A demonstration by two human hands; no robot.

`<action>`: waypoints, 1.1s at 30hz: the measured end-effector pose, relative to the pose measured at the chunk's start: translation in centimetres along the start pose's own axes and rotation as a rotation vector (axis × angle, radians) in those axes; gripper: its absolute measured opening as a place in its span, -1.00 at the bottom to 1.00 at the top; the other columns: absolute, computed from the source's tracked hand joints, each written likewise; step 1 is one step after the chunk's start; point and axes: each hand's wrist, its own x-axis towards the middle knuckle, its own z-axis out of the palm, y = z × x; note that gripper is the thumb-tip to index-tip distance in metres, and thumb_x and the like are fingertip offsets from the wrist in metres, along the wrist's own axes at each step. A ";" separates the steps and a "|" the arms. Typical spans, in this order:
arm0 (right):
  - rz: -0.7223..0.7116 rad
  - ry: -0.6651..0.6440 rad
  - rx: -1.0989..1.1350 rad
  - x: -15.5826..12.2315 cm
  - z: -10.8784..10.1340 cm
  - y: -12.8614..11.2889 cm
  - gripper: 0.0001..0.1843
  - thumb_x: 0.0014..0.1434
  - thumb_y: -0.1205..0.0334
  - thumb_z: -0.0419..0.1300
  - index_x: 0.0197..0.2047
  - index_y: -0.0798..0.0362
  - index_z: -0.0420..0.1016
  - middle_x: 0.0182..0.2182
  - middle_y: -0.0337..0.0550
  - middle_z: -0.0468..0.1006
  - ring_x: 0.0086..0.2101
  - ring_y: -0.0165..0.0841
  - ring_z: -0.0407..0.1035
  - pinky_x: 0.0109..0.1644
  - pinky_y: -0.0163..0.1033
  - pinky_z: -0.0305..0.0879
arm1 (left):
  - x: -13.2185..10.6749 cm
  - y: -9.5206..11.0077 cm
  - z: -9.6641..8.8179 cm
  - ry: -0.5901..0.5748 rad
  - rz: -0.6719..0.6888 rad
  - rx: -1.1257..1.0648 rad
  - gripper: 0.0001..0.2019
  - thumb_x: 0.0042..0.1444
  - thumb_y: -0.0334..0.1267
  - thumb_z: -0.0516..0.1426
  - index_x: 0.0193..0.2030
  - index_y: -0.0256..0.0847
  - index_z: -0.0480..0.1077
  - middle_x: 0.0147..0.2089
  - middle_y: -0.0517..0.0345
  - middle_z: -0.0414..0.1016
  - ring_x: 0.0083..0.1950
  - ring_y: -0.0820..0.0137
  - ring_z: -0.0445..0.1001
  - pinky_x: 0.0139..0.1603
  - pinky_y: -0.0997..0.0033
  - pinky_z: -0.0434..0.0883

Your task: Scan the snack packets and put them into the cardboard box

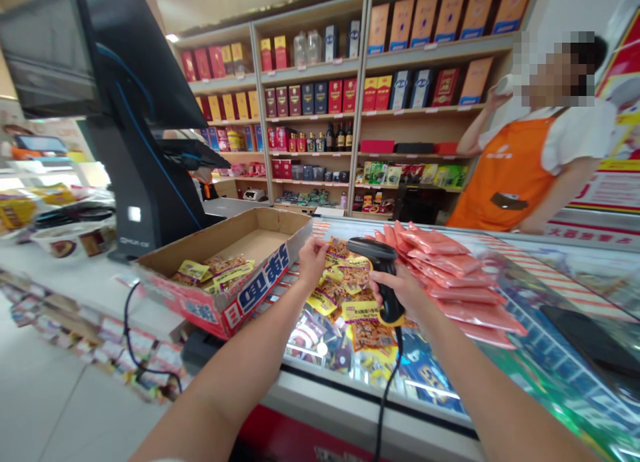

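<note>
My right hand point(397, 289) is wrapped round the handle of a black barcode scanner point(374, 250), whose cord hangs down over the counter's front edge. Below and left of the scanner lies a heap of small yellow-and-clear snack packets point(327, 302) on the glass counter top. At the heap's far left, the fingers of my left hand point(312, 259) pinch the edge of a snack packet point(339, 247). Just left of that hand stands an open cardboard box point(295, 239) with several more packets point(225, 272) inside.
Pink-orange bags point(450, 275) are stacked right of the scanner. A dark phone-like slab point(593, 342) lies farther right. The black checkout terminal point(145, 129) rises at left. Across the counter point(540, 275) stands a person in an orange apron point(510, 169), before stocked shelves point(315, 69).
</note>
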 end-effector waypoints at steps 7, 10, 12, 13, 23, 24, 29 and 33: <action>0.084 -0.025 0.072 0.0 0.1 0.1 -0.70 -0.07 0.06 0.34 -0.51 0.05 0.34 -0.66 -0.33 0.37 -0.69 -0.50 0.23 -0.65 -0.37 0.27 | -0.6 1.1 0.0 -0.019 0.065 0.037 -0.88 0.09 -0.38 0.12 -0.45 -0.16 0.30 -0.41 0.21 0.45 -0.32 0.41 0.45 -0.19 0.44 0.39; 0.077 -0.017 0.076 0.1 0.1 0.1 -0.69 -0.07 0.07 0.35 -0.50 0.06 0.34 -0.65 -0.33 0.37 -0.69 -0.49 0.24 -0.65 -0.36 0.28 | -0.7 1.3 -0.1 -0.023 0.066 0.049 -0.89 0.10 -0.38 0.12 -0.43 -0.15 0.30 -0.42 0.21 0.45 -0.33 0.41 0.45 -0.20 0.43 0.38; 0.061 -0.008 0.075 0.1 0.1 0.1 -0.70 -0.06 0.08 0.35 -0.48 0.06 0.34 -0.65 -0.33 0.38 -0.69 -0.48 0.24 -0.65 -0.35 0.29 | -0.6 1.4 -0.1 -0.019 0.069 0.049 -0.88 0.10 -0.38 0.12 -0.43 -0.15 0.29 -0.42 0.21 0.43 -0.34 0.41 0.44 -0.21 0.43 0.38; 0.054 -0.004 0.071 0.1 0.1 0.1 -0.70 -0.06 0.08 0.35 -0.47 0.06 0.35 -0.65 -0.33 0.38 -0.69 -0.48 0.25 -0.65 -0.35 0.29 | -0.6 1.4 -0.2 -0.017 0.072 0.049 -0.88 0.10 -0.39 0.11 -0.43 -0.15 0.29 -0.42 0.21 0.43 -0.34 0.41 0.44 -0.21 0.44 0.38; -0.096 -0.070 -0.119 -0.3 1.9 -0.7 -0.67 -0.03 0.04 0.31 -0.61 0.06 0.37 -0.71 -0.25 0.39 -0.70 -0.44 0.28 -0.62 -0.34 0.27 | -0.1 3.2 -1.9 0.148 0.095 0.157 -0.89 0.18 -0.34 0.08 -0.38 -0.13 0.25 -0.35 0.17 0.45 -0.26 0.39 0.47 -0.13 0.44 0.40; -0.095 -0.086 -0.111 -0.1 2.4 -1.2 -0.67 -0.04 0.04 0.31 -0.61 0.06 0.37 -0.72 -0.24 0.39 -0.70 -0.44 0.28 -0.62 -0.34 0.27 | 0.2 3.9 -2.8 0.202 0.114 0.174 -0.89 0.19 -0.33 0.07 -0.37 -0.13 0.25 -0.34 0.17 0.44 -0.26 0.38 0.46 -0.13 0.43 0.40; -0.055 -0.170 -0.018 1.2 6.1 -4.2 -0.67 -0.16 0.04 0.37 -0.53 0.04 0.34 -0.70 -0.32 0.38 -0.72 -0.46 0.26 -0.67 -0.34 0.26 | 2.1 8.2 -10.0 0.517 0.278 0.314 -0.95 0.15 -0.37 0.08 -0.30 -0.15 0.28 -0.21 0.07 0.42 -0.09 0.28 0.45 0.07 0.27 0.38; -0.064 -0.234 -0.011 1.6 9.1 -5.7 -0.68 -0.17 0.05 0.36 -0.46 0.04 0.35 -0.70 -0.35 0.38 -0.73 -0.45 0.26 -0.67 -0.34 0.27 | 1.7 10.0 -13.4 0.603 0.280 0.500 -0.73 0.06 -0.48 0.10 -0.08 -0.20 0.32 0.19 -0.14 0.29 0.31 0.08 0.23 0.34 -0.08 0.14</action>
